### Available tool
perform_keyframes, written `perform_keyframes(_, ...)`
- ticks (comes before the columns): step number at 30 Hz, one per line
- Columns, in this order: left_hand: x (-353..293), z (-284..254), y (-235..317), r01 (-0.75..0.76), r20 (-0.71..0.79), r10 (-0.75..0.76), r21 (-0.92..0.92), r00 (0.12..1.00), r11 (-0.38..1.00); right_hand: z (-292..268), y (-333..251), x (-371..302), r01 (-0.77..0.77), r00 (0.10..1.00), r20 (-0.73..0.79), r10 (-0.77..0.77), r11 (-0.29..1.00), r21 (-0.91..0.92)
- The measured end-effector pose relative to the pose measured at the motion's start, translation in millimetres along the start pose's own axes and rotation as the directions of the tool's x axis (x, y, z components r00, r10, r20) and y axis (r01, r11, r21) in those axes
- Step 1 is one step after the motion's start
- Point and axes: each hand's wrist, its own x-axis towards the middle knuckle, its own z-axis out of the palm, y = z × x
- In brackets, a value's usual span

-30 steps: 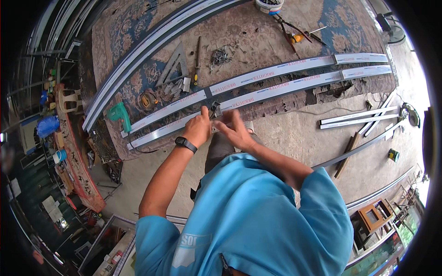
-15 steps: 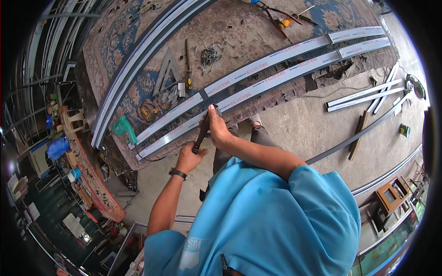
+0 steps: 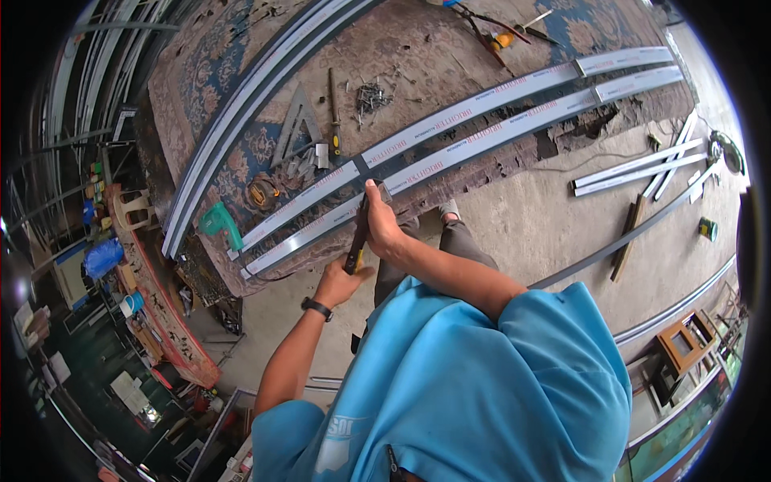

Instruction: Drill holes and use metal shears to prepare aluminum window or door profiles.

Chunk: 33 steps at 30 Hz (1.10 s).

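Note:
My left hand [image 3: 341, 283] is closed round the lower end of a long dark tool [image 3: 361, 233] with a bit of yellow at its handle; its exact kind does not show. My right hand [image 3: 383, 225] lies along the tool's upper part, thumb pointing away from me, with most of its fingers hidden. A small grey metal part [image 3: 385, 192] shows beside that thumb. Both hands are at the near edge of a carpet-covered table, over the nearer white-and-dark metal profile [image 3: 474, 143]. A short dark crosspiece [image 3: 361, 166] links it to the farther profile [image 3: 474, 103].
On the worn carpet [image 3: 450, 40] lie a triangular square [image 3: 297, 124], a yellow-handled screwdriver [image 3: 334, 116], a heap of screws [image 3: 373, 100], a tape measure [image 3: 262, 192], a green tool [image 3: 219, 226] and pliers [image 3: 487, 38]. Long profiles [image 3: 241, 100] run along the left. More profiles [image 3: 638, 167] rest on the floor.
The tool has turned slightly, so more yellow shows by my left hand. That hand has shifted a little right and nearer to me. The whole view has moved slightly.

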Motion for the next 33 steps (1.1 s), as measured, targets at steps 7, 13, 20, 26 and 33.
perform_keyframes(7, -10, -59, 84, 0.091, 0.037, -0.112, 0.365, 0.993, 0.927, -5, 1, 6, 0.041, 0.999, -0.011, -0.040, 0.999, 0.028)
perform_keyframes(13, 4, -13, -7, -0.332, -0.358, 0.397, 0.230, 0.845, 0.915, 8, -9, -2, -0.010, 1.000, 0.002, 0.010, 0.997, 0.081)
perform_keyframes(20, 3, -9, 16, 0.082, -0.106, -0.054, 0.275, 0.993, 0.958, -11, 10, 20, -0.025, 0.997, 0.069, 0.024, 1.000, 0.009)
perform_keyframes(26, -12, -54, 37, -0.143, -0.176, 0.102, -0.234, 0.979, 0.962, 3, -4, 4, -0.036, 0.997, 0.070, 0.031, 0.997, 0.070)
perform_keyframes(33, 12, 9, 9, 0.113, -0.183, -0.087, 0.137, 0.979, 0.984, 1, 2, 12, -0.033, 0.996, 0.081, 0.032, 0.999, 0.009)
